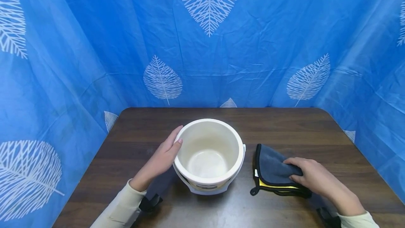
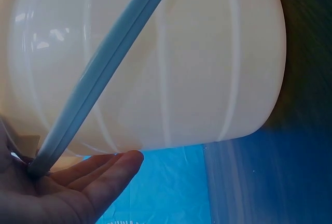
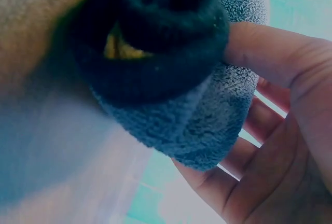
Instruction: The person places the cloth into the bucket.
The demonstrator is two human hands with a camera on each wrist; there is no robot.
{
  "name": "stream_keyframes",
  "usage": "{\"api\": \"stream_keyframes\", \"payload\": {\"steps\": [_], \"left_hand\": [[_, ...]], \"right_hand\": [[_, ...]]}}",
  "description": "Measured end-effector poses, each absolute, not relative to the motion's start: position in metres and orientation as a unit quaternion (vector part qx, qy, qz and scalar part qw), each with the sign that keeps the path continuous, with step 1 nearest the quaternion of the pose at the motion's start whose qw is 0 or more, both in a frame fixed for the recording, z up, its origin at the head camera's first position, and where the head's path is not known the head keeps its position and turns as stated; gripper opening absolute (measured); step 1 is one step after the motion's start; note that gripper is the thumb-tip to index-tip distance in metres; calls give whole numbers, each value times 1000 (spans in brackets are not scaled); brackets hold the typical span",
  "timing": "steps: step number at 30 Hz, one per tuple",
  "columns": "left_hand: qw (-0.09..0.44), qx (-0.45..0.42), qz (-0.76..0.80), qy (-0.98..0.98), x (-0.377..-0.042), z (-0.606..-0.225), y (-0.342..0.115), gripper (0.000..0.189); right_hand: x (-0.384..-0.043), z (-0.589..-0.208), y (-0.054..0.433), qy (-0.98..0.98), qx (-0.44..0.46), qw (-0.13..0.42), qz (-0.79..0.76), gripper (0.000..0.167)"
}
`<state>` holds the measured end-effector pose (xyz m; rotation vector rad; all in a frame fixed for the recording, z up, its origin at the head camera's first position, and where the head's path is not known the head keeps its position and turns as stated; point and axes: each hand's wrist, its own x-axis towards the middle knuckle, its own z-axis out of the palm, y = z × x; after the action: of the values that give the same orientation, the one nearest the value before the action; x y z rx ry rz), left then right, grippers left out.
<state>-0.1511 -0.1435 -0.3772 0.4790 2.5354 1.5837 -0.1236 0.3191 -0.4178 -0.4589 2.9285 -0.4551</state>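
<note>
A white round bucket stands upright on the table with its open mouth toward me. My left hand holds its left side, the thumb over the rim and the fingers along the outer wall. In the left wrist view, the bucket's pale handle slants across the ribbed wall and meets the hand near the thumb, which is hidden. To the right, a folded grey towel with black edging, a yellow layer and a hanging loop lies on the table. My right hand pinches its right side between thumb and fingers.
The dark wooden table has rounded far corners. Blue curtains with white leaf prints enclose it at the back and both sides. Black straps show at both wrists. The bucket's inside shows only its bare white floor.
</note>
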Motion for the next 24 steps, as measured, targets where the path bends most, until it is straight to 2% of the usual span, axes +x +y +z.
{"api": "stream_keyframes", "payload": {"steps": [12, 24], "left_hand": [[54, 158, 518, 839, -153, -379, -144, 55], [56, 167, 524, 833, -155, -379, -146, 55]], "right_hand": [[-119, -393, 324, 976, -158, 18, -147, 44], [-121, -369, 333, 975, -170, -12, -140, 47]]}}
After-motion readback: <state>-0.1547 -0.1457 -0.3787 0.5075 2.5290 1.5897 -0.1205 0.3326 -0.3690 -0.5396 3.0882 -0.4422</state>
